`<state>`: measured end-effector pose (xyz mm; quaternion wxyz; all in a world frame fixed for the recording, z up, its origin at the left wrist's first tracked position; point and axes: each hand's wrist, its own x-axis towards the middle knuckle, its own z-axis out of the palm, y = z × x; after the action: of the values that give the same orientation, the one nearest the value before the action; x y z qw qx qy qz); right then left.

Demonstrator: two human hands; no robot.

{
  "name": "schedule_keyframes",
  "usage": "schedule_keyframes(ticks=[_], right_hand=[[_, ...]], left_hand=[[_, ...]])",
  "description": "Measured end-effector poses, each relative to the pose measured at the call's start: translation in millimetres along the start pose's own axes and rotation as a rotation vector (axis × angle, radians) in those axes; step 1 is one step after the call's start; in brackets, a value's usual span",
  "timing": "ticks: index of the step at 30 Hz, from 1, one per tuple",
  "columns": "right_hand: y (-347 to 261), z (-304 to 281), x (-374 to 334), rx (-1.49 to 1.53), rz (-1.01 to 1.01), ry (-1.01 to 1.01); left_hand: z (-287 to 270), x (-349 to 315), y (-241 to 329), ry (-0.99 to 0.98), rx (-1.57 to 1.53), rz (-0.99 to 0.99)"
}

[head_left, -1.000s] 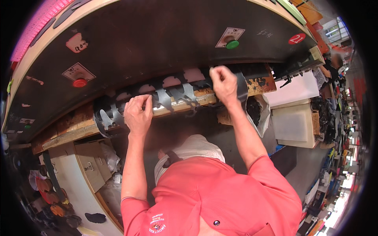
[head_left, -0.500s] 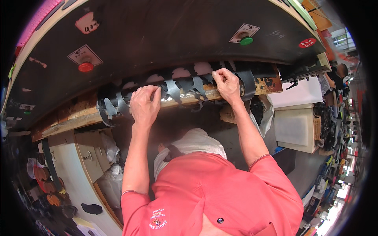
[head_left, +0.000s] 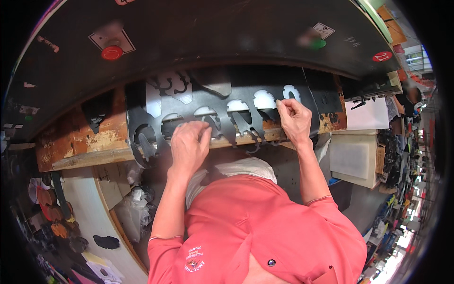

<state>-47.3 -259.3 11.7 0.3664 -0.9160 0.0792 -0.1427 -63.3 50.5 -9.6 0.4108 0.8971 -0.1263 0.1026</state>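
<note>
While a perforated black sheet (head_left: 243, 90) lies over the bench (head_left: 106, 135), two bare hands hold at its near side

Most of the sheet is flat along the bench top. Its thin, looping strips sag past the near edge, probably because so much has been cut out that they cannot support themselves. Pale, rounded openings (head_left: 264, 100) run in a row along it.

Toward the bench's right end, the right hand (head_left: 280, 104) has thumb and forefinger pinched together on the sheet, beside one opening. The left hand (head_left: 206, 128), nearer the left end, curls over the strips at the near edge, thumb close to the fingers; whether it grips anything is hard to tell. Being set well apart, the hands seem placed to keep the floppy webbing spread and level.

A black scrap (head_left: 98, 111) lies near the bench's left end. Above the far edge looms a dark panel (head_left: 227, 33) with a red button (head_left: 111, 52) and a blurred green button (head_left: 319, 44).
</note>
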Motion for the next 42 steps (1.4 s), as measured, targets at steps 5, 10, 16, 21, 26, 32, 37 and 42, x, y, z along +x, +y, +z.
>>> schedule_keyframes(ticks=[5, 10, 16, 21, 26, 32, 37, 42], right_hand=[[-57.4, 48.1, 53.8, 0.188, -0.346, -0.164], [-85.8, 120.5, 87.2, 0.0, -0.595, -0.352], [-80.1, 118.8, 102.7, 0.24, -0.416, -0.409], [-61.7, 96.6, 125.4, 0.815, 0.021, -0.596], [-56.2, 95.0, 122.2, 1.054, 0.223, -0.633], [-57.2, 96.0, 122.9, 1.177, 0.366, -0.577], [-59.8, 99.4, 121.3, 1.072, 0.407, -0.517], [-58.5, 101.5, 120.4, 1.124, 0.254, -0.529]], left_hand=[[-8.1, 37.6, -5.6, 0.018, -0.081, -0.013], [8.3, 79.1, -29.6, 0.2, 0.054, 0.2], [15.0, 74.9, -35.3, 0.174, 0.04, 0.127], [9.9, 81.6, -25.6, 0.137, 0.018, 0.084], [20.4, 104.1, 6.0, 0.051, -0.359, -0.143], [46.4, 139.5, 17.0, -0.201, -0.661, -0.503], [47.0, 126.3, 1.3, -0.147, -0.874, -0.425], [25.2, 113.1, -16.9, 0.084, -0.572, -0.416]])
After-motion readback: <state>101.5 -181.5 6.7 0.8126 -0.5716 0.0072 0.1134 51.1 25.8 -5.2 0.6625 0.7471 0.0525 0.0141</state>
